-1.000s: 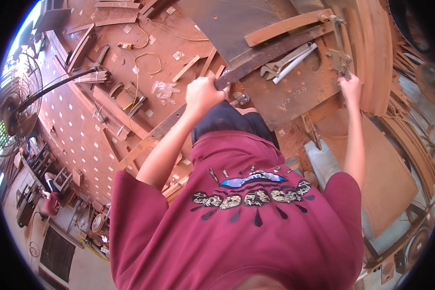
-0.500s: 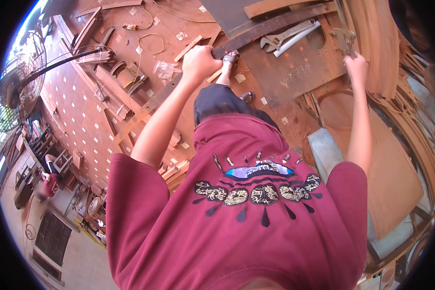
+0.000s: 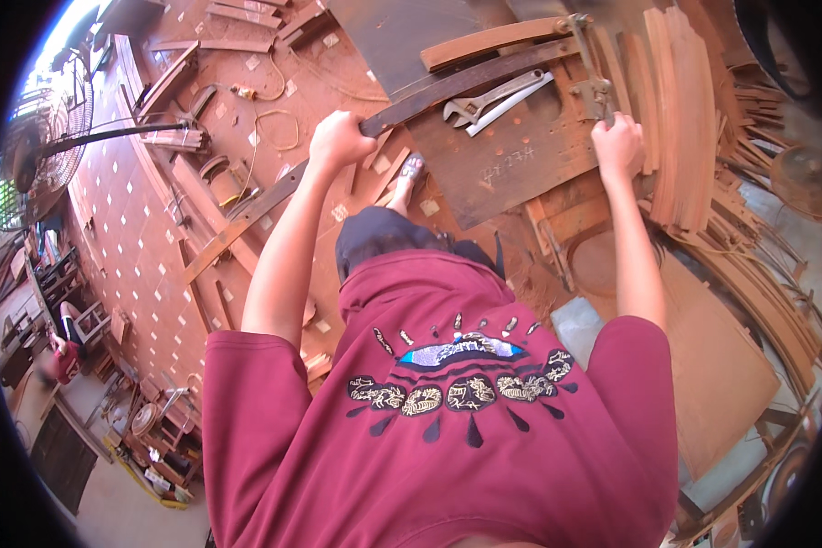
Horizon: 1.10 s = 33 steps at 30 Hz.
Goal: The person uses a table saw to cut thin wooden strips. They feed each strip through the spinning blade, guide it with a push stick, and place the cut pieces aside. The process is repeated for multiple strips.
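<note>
My left hand (image 3: 342, 139) is closed around a long, dark, slightly curved wooden strip (image 3: 406, 108). The strip runs diagonally from the lower left, across the metal-topped work table (image 3: 484, 187), to the upper right. At that far end stands a rusty metal bar clamp (image 3: 594, 89), by the strip and a shorter reddish curved piece of wood (image 3: 493, 44). My right hand (image 3: 618, 146) closes on the clamp's near end; the fingers cover the part they grip. An adjustable wrench (image 3: 470, 108) and a white tube (image 3: 511, 105) lie on the table between my hands.
Several curved boards (image 3: 680, 119) are stacked at the right, beside a large flat panel (image 3: 717, 356). A standing fan (image 3: 41, 169) is at the far left. Wood offcuts and a yellowish cable (image 3: 279, 128) lie on the tiled floor. Another person (image 3: 64, 359) sits at the lower left.
The view has shifted, so the table, wrench and clamp appear farther left and the clamp's far end now shows. Both hands keep hold of the same things.
</note>
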### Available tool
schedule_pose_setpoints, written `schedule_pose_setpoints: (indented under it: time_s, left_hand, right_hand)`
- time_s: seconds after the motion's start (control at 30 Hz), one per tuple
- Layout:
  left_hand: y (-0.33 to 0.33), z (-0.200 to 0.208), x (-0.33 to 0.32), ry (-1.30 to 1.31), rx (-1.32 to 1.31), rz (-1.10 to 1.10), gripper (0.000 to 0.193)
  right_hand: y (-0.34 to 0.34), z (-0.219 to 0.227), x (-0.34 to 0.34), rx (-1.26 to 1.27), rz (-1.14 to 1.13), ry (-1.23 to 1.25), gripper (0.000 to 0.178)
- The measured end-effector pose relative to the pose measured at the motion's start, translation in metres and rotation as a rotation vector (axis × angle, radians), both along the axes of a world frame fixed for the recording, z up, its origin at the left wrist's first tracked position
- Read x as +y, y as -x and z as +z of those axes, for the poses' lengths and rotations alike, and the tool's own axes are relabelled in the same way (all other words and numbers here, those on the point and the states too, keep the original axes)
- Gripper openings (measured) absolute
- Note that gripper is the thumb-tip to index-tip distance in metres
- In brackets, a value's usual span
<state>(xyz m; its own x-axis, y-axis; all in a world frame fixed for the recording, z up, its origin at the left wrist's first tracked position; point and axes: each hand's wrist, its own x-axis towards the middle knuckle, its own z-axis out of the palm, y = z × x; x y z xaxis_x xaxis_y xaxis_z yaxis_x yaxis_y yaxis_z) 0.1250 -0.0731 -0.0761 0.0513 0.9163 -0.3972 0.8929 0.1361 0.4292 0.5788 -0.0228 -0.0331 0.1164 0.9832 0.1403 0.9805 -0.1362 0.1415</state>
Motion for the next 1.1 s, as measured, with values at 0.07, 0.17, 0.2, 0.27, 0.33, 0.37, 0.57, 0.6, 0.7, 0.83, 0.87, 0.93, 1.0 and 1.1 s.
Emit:
schedule_pose_setpoints:
  time_s: [0.07, 0.17, 0.2, 0.27, 0.33, 0.37, 0.57, 0.6, 0.7, 0.83, 0.87, 0.93, 1.0, 1.1]
  left_hand:
    - [0.012, 0.003, 0.009, -0.028, 0.021, 0.005, 0.031]
    - [0.032, 0.003, 0.022, -0.012, 0.095, 0.028, 0.030]
    - [0.040, 0.000, 0.025, -0.023, 0.119, 0.041, 0.030]
    - [0.046, 0.004, 0.031, -0.079, 0.094, 0.032, 0.030]
    - [0.055, 0.006, 0.042, -0.112, 0.100, 0.054, 0.030]
    - [0.059, 0.012, 0.046, -0.103, 0.127, 0.048, 0.031]
    - [0.077, 0.029, 0.050, -0.093, 0.135, 0.060, 0.032]
    - [0.080, 0.030, 0.054, -0.084, 0.152, 0.056, 0.032]
    - [0.087, 0.037, 0.063, -0.118, 0.202, 0.079, 0.033]
    - [0.105, 0.047, 0.074, -0.106, 0.258, 0.143, 0.032]
    - [0.104, 0.052, 0.076, -0.118, 0.264, 0.146, 0.031]
    - [0.102, 0.061, 0.081, -0.123, 0.260, 0.147, 0.030]
    - [0.106, 0.069, 0.080, -0.112, 0.241, 0.162, 0.030]
    - [0.122, 0.073, 0.092, -0.115, 0.234, 0.145, 0.030]
  right_hand:
    - [0.014, -0.007, 0.009, 0.033, 0.026, -0.095, 0.029]
    - [0.035, -0.007, 0.028, 0.205, -0.047, -0.074, 0.028]
    - [0.042, -0.010, 0.037, 0.304, -0.085, -0.064, 0.027]
    - [0.039, -0.018, 0.049, 0.535, -0.217, 0.032, 0.029]
    - [0.046, -0.014, 0.064, 0.655, -0.294, 0.149, 0.028]
    - [0.048, -0.012, 0.069, 0.784, -0.331, 0.248, 0.027]
    - [0.063, 0.005, 0.088, 1.124, -0.467, 0.514, 0.023]
    - [0.067, 0.009, 0.091, 1.108, -0.443, 0.507, 0.024]
    - [0.079, 0.020, 0.100, 1.060, -0.400, 0.477, 0.025]
    - [0.113, 0.040, 0.115, 1.010, -0.398, 0.454, 0.025]
    - [0.116, 0.045, 0.116, 0.997, -0.409, 0.447, 0.024]
    - [0.116, 0.050, 0.121, 0.996, -0.405, 0.425, 0.025]
    - [0.122, 0.054, 0.120, 0.995, -0.391, 0.415, 0.026]
    - [0.132, 0.056, 0.127, 0.948, -0.382, 0.415, 0.033]
